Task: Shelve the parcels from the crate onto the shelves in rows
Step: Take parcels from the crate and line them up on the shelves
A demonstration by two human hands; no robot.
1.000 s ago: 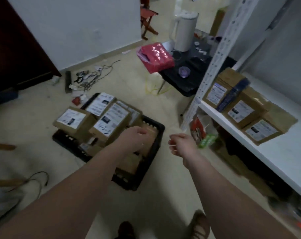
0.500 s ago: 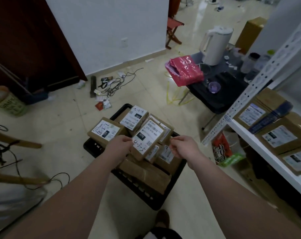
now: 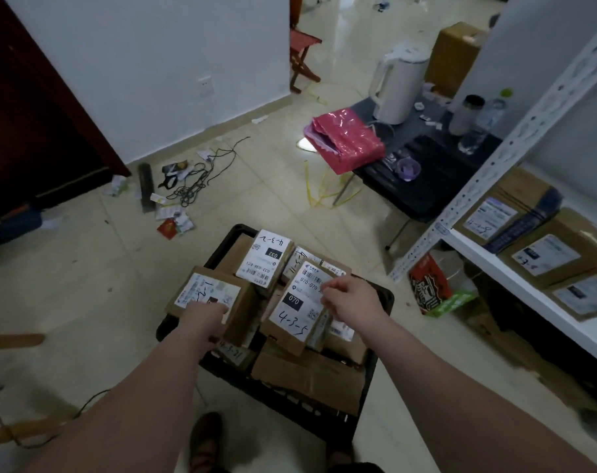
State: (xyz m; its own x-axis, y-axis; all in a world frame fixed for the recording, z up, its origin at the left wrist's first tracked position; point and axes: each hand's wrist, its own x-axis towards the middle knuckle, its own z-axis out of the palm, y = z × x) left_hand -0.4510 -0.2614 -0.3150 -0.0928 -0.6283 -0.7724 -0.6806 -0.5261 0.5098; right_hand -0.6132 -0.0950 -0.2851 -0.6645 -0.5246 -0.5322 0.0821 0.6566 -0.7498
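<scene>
Crate [image 3: 383, 303] holds a loose heap. Over its left side the left hand [image 3: 206, 314] lies on the corner parcel [image 3: 205, 290], grip hidden, so I cannot tell. At crate centre the right hand [image 3: 353, 300] pinches the tilted 4-3-5 parcel [image 3: 292, 314] by one far edge; lifted so, it could swing, slip, or drag leaning neighbours over. Right of the crate, the shelf [image 3: 536, 302] already carries a row

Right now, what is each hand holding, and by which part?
The right hand pinches the 070 parcel by its right edge. The left hand lies on the 1-2 parcel at its near edge; a grip cannot be told.
</scene>
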